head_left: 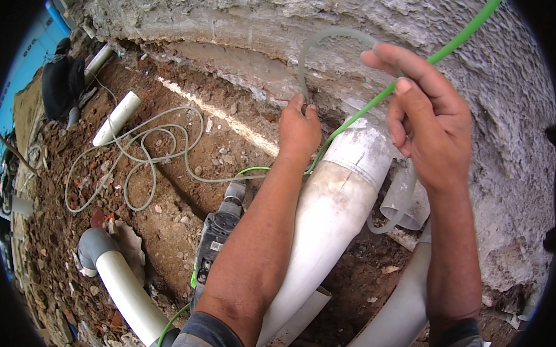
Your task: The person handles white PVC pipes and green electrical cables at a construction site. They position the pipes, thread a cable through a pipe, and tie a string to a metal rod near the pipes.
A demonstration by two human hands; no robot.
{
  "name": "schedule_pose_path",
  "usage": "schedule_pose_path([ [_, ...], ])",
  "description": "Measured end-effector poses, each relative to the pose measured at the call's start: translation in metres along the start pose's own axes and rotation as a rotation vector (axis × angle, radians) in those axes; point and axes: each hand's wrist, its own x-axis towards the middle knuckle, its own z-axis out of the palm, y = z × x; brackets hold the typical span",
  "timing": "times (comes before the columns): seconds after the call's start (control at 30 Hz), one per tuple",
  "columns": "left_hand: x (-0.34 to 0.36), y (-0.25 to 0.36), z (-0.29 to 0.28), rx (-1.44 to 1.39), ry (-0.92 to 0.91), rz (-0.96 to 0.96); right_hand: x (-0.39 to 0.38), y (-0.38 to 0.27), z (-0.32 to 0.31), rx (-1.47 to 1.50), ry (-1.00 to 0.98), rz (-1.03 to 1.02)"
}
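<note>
A thin translucent hose arcs in front of the rough wall between my two hands. My left hand is closed with the fingertips pinching one stretch of it, low against the wall. Held higher, my right hand has thumb and fingers curled around another stretch, which runs down below the palm into a loop. A bright green hose slants from the upper right, passing behind the right fingers and down past my left hand. Below both hands lies a thick white pipe, its upper end smeared with dirt.
Loose coils of translucent hose lie on reddish soil. A dark power tool rests beside my left forearm. Around are a grey pipe elbow, a short white pipe, a curved grey pipe and the concrete wall.
</note>
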Motion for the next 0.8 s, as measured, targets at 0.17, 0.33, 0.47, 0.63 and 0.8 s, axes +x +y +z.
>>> schedule_pose_path([
  [0.17, -0.003, 0.004, -0.005, 0.011, -0.069, -0.029, 0.002, -0.003, -0.001, 0.085, 0.021, -0.045],
  [0.33, 0.000, 0.013, -0.009, -0.202, 0.056, 0.010, 0.002, -0.010, -0.002, 0.081, 0.009, -0.021],
  [0.47, 0.003, 0.033, -0.018, -0.411, 0.225, 0.028, 0.001, -0.019, -0.008, 0.093, -0.026, 0.089],
  [0.63, 0.005, 0.049, -0.022, -0.566, 0.282, 0.247, 0.004, -0.033, -0.016, 0.199, -0.136, 0.139],
  [0.8, -0.003, 0.028, -0.016, -0.381, 0.071, 0.053, 0.000, -0.043, -0.019, 0.385, -0.077, 0.119],
])
